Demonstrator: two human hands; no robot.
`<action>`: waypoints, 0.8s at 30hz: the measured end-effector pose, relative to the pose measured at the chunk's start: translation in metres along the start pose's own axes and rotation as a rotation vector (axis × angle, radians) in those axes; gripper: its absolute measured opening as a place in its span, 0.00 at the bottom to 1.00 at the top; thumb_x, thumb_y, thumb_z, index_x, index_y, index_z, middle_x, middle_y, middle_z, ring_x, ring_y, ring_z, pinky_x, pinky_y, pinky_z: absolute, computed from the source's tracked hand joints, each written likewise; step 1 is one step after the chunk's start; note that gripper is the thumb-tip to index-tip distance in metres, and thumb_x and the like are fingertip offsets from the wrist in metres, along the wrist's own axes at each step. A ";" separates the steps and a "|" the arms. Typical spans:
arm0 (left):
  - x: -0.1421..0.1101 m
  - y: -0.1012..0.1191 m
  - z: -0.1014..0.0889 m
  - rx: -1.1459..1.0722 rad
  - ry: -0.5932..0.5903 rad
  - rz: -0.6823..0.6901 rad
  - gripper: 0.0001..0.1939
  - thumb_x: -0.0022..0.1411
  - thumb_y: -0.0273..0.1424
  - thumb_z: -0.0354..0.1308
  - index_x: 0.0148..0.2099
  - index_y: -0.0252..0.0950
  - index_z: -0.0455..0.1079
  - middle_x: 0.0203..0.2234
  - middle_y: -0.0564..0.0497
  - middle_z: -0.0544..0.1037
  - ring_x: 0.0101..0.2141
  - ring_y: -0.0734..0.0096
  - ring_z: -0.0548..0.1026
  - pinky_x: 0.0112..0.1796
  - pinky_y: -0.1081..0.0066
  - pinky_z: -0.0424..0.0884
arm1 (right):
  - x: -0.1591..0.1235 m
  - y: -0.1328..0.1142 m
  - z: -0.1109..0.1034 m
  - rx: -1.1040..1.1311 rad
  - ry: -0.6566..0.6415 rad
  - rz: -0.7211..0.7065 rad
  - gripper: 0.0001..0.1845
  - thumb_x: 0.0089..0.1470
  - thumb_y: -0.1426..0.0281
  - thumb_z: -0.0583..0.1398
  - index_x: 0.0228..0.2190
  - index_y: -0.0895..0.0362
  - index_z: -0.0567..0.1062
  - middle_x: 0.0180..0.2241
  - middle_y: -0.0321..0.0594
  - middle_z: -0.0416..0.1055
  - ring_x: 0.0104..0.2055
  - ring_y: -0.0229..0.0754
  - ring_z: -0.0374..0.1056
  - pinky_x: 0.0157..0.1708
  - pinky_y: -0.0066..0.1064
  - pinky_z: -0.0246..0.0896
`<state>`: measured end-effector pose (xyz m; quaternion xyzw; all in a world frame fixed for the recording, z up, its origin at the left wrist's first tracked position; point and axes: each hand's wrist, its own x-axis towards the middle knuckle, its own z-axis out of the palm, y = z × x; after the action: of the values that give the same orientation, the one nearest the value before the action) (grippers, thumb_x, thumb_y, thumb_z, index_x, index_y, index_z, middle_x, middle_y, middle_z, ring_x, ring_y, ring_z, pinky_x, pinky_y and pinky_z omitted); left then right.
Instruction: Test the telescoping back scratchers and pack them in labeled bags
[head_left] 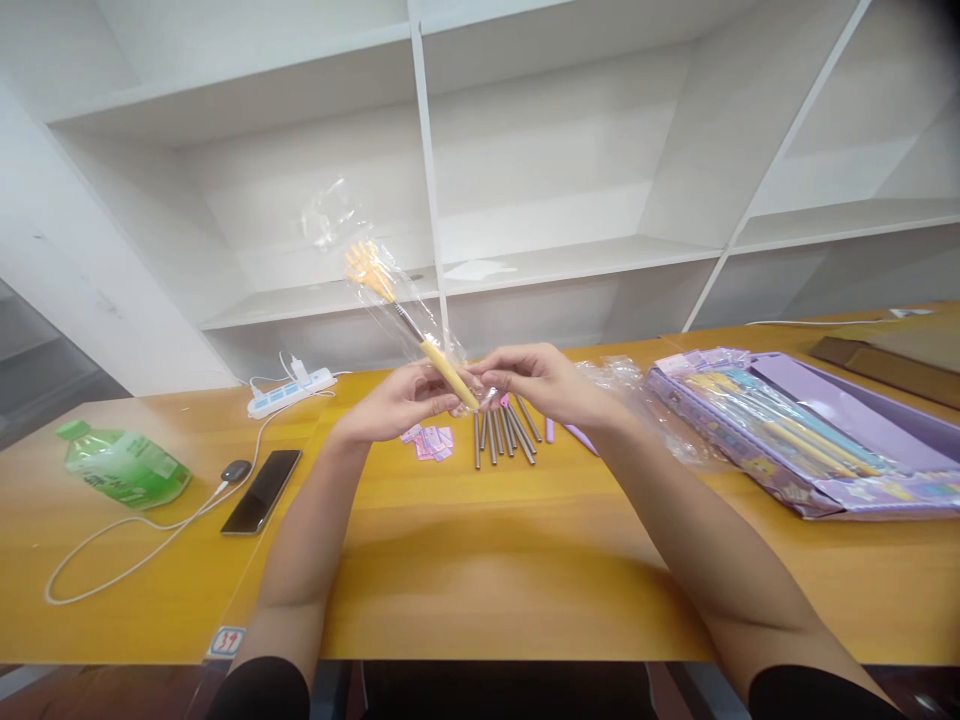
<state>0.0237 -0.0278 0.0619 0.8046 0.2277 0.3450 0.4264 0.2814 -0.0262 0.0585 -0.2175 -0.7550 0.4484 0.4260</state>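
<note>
A yellow back scratcher with a hand-shaped head and a thin metal rod is inside a clear plastic bag, tilted with its head up and to the left. My left hand is closed around the handle through the film. At the handle's lower end, my right hand pinches the bag; some of its fingertips are hidden. Below my hands, several metal tubes lie on the table beside small pink-purple cards. Purple handles lie partly behind my right forearm.
On the right is a purple display box with several bagged back scratchers; loose clear bags lie beside it. To the left are a green bottle, a phone, a cable and a power strip. White shelving rises behind the table.
</note>
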 end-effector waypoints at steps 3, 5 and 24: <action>-0.003 0.000 -0.001 0.034 -0.065 -0.034 0.16 0.72 0.34 0.66 0.60 0.40 0.80 0.51 0.40 0.83 0.50 0.58 0.83 0.51 0.61 0.82 | 0.001 0.001 -0.001 -0.088 -0.009 -0.027 0.13 0.71 0.60 0.63 0.41 0.55 0.83 0.35 0.40 0.80 0.37 0.39 0.74 0.37 0.33 0.74; -0.002 -0.001 0.000 0.059 -0.123 -0.055 0.17 0.72 0.33 0.66 0.61 0.40 0.78 0.49 0.40 0.83 0.48 0.58 0.84 0.47 0.62 0.83 | 0.005 0.006 0.000 -0.117 -0.005 -0.078 0.16 0.72 0.55 0.62 0.44 0.55 0.81 0.37 0.40 0.80 0.38 0.39 0.73 0.38 0.33 0.72; -0.005 0.005 -0.027 0.437 0.577 0.294 0.33 0.74 0.40 0.66 0.76 0.55 0.61 0.50 0.47 0.80 0.45 0.64 0.82 0.46 0.64 0.85 | 0.018 0.041 0.034 -0.342 -0.183 0.031 0.17 0.62 0.56 0.68 0.33 0.57 0.76 0.27 0.32 0.72 0.28 0.35 0.63 0.31 0.29 0.55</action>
<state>0.0003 -0.0195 0.0749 0.7705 0.2886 0.5578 0.1092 0.2412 -0.0090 0.0232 -0.2567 -0.8524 0.3379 0.3056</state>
